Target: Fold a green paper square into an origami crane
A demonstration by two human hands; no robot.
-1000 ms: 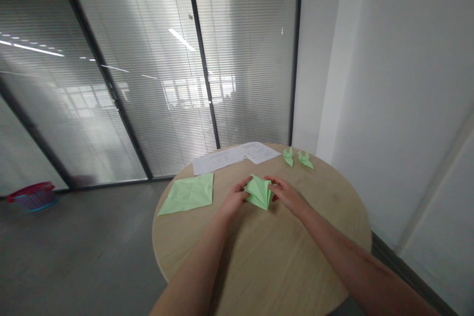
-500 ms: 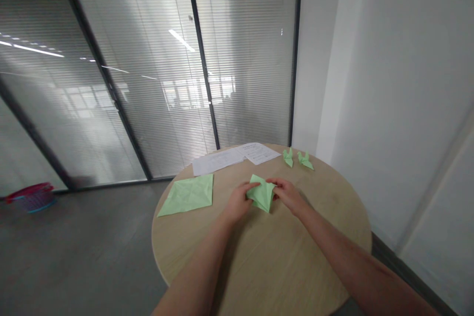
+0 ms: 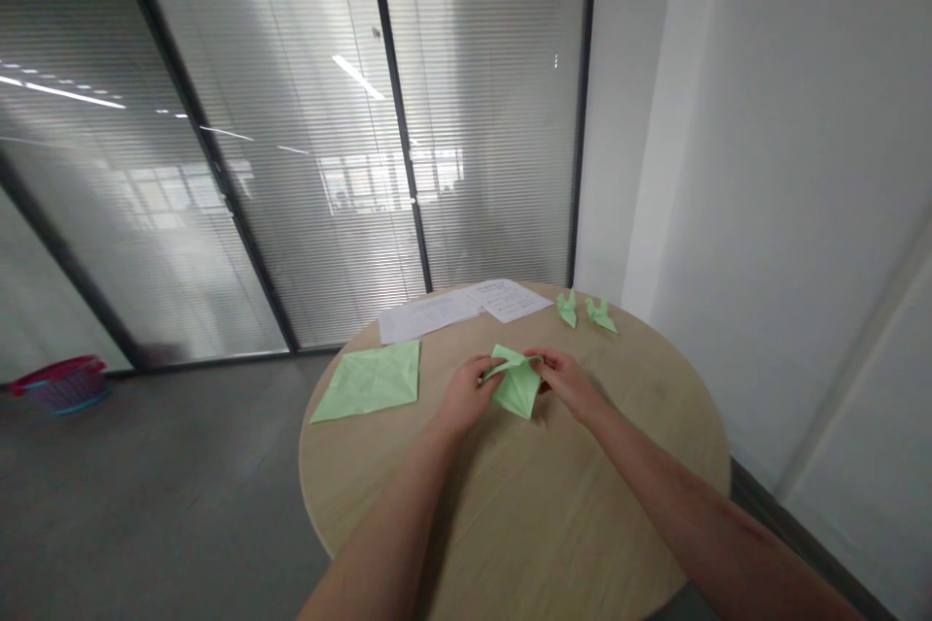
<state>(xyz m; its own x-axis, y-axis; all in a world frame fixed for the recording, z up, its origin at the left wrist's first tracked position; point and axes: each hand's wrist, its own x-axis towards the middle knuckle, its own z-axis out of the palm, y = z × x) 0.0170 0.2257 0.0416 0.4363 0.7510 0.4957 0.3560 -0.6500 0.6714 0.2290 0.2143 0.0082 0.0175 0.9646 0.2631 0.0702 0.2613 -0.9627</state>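
Across the round, pale wood-topped table [image 3: 553, 524], I saw a folded piece of light green paper [image 3: 516, 393] held between two bare hands near the middle of the top. The left hand [image 3: 464, 396] pinched its left edge, a raised flap curving by the fingers; the right hand [image 3: 570, 385] gripped the opposite edge, fingertips partly hidden behind it. To the left lay a flat, creased light green paper sheet [image 3: 371, 383]. Beyond were overlapping white printed papers [image 3: 429, 315] and, near the far right rim, two small folded green paper figures [image 3: 601, 315].
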